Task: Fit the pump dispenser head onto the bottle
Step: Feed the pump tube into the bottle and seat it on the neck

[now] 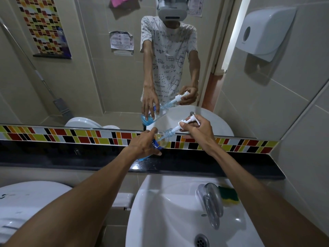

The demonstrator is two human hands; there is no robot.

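A clear plastic bottle [162, 139] with blue liquid and a blue label is tilted toward the right above the black ledge [71, 157]. My left hand [144, 145] is wrapped around its body. My right hand [197, 128] grips the white pump dispenser head [185, 124], whose collar sits at the bottle's neck with the dip tube reaching down inside. The nozzle points up and right from my fingers. The mirror [106, 68] above shows the same hands, bottle and pump from the other side.
Below the ledge is a white washbasin [160, 211] with a chrome tap [211, 202] and a green-yellow sponge [229, 195] beside it. A toilet lid [26, 202] lies at lower left. A white paper dispenser [265, 31] hangs on the right wall. Coloured mosaic tiles [71, 136] run under the mirror.
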